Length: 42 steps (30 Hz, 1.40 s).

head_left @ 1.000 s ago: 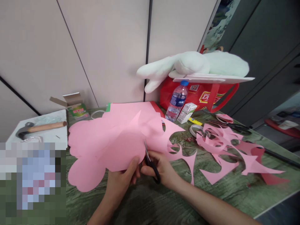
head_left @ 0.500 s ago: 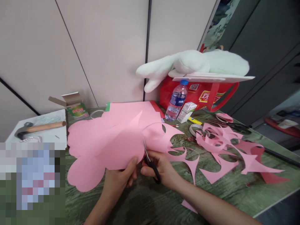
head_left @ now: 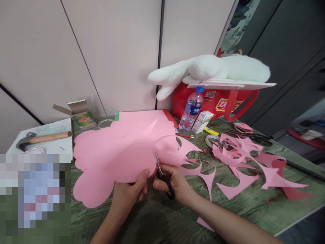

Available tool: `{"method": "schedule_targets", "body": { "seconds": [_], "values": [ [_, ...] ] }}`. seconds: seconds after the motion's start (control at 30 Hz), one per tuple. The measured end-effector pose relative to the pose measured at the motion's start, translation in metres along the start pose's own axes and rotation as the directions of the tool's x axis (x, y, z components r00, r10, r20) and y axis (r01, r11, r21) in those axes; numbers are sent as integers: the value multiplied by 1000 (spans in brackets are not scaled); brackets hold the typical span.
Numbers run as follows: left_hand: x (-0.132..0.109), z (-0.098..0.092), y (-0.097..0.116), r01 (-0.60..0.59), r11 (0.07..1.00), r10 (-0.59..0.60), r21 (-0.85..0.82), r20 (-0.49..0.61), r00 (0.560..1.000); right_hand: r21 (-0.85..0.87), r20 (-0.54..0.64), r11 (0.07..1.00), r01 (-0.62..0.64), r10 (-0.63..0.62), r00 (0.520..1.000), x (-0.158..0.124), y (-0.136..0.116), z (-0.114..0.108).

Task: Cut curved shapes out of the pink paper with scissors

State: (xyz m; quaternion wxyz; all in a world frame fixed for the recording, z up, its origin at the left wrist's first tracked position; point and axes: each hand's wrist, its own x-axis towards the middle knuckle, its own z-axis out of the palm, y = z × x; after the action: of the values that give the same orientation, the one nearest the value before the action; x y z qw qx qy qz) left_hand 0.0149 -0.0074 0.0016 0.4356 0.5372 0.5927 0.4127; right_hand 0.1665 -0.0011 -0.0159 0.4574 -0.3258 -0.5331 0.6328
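Observation:
A sheet of pink paper (head_left: 132, 161) is pinched at its near edge by my left hand (head_left: 133, 193), thumb on top. My right hand (head_left: 174, 181) is closed around the black handles of a pair of scissors (head_left: 162, 176). Their blades point away from me and lie at the sheet's curved right edge. A strip with a cut edge curls off to the right of the blades. Under and beside the sheet, more pink paper with scalloped edges (head_left: 88, 189) lies on the table. My left fingers are partly hidden beneath the sheet.
Pink paper offcuts (head_left: 236, 183) spread over the green table (head_left: 286, 213) on the right. Behind them stand a water bottle (head_left: 191, 110), a small carton (head_left: 202, 122) and a red bag (head_left: 215, 98) under a white plush toy (head_left: 228, 67). A hammer (head_left: 48, 137) lies on a white board at left.
The loose pink strip right of the blades has shifted slightly to the right, and the sheet's pointed corner has moved a little. Both hands stay nearly in place.

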Motion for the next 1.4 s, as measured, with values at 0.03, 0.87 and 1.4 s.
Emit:
{"method": "schedule_targets", "body": {
  "seconds": [0.03,0.87,1.4],
  "values": [
    [1,0,-1,-3,1000,3,-1,5,1000,6,4,1000,-4,4,1000,0,1,0],
    [4,-2,-2,-42,997,44,-71,27,999,-81,-36,996,-29,26,999,-2,0,0],
    [7,-3,-4,-88,990,87,-108,-20,996,-66,-51,994,-82,78,996,-2,6,-2]
  ]
}}
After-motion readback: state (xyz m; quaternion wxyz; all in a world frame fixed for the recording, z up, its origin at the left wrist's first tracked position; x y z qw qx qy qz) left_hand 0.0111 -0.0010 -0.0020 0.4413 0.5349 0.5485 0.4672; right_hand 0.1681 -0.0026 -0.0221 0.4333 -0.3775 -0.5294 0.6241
